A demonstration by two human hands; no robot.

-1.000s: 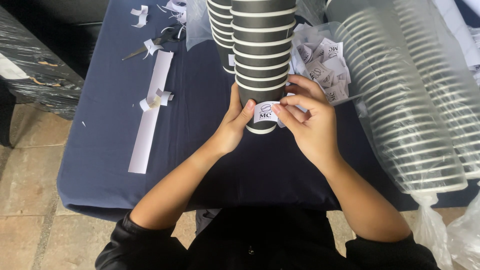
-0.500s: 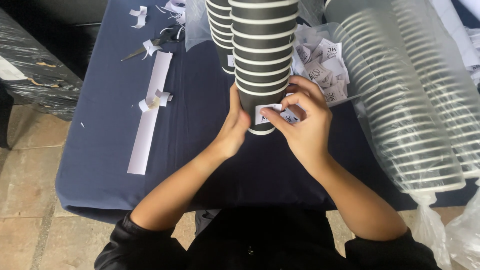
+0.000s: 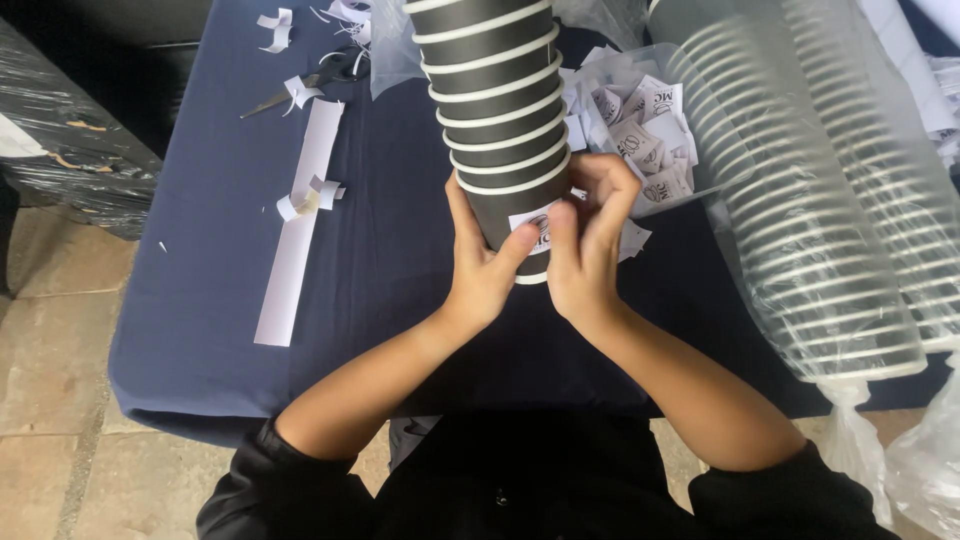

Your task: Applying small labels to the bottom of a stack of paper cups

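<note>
Hands grip the lowest cup of a tilted stack of black paper cups above the blue-covered surface. Left hand curls around the cup wall. Right hand presses its thumb on a white label, fingers wrapped behind.

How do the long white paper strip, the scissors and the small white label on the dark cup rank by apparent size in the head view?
1. Long white paper strip
2. Scissors, farther from the camera, so less sure
3. Small white label on the dark cup, partly covered by fingers
</note>
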